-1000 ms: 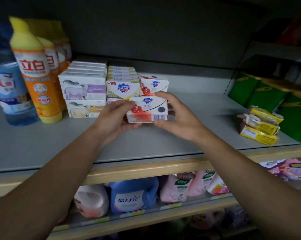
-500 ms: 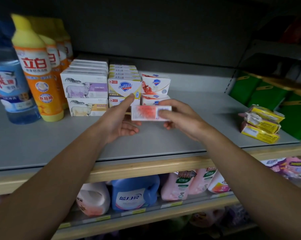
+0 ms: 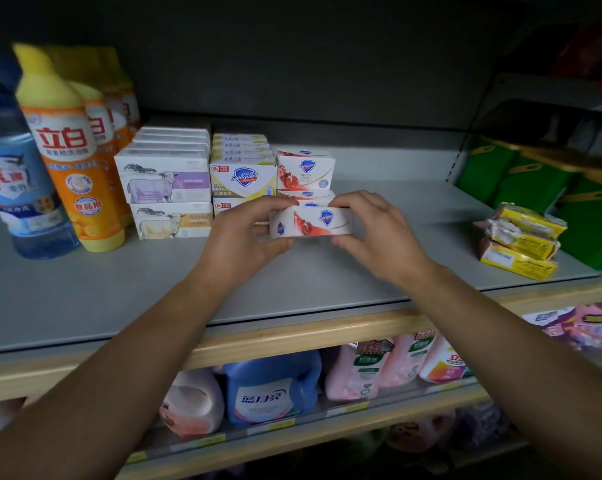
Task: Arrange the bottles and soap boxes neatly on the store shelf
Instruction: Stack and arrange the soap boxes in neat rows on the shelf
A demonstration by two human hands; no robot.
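Fingertips (image 3: pixel 289 204) of my left hand (image 3: pixel 244 237) and right hand (image 3: pixel 372 233) pinch the red soap box (image 3: pixel 311 221) at frame centre, just before the red stack (image 3: pixel 304 171); tilted, it could slip, or nudge that stack askew on the shelf (image 3: pixel 119 292).

- One view only, from a camera worn on the person's head, wide-angle, with straight edges bowing near the frame borders.
- It faces forward and slightly down at a grey store shelf (image 3: pixel 85 296), close enough that both forearms enter from the lower corners and meet at centre frame.
- The shelf's back wall fills the upper part of the frame; a lower shelf (image 3: pixel 292 434) of bottles runs along the bottom.
- The left hand (image 3: pixel 237 237) and right hand (image 3: pixel 379 237) sit at centre frame, near the lens.
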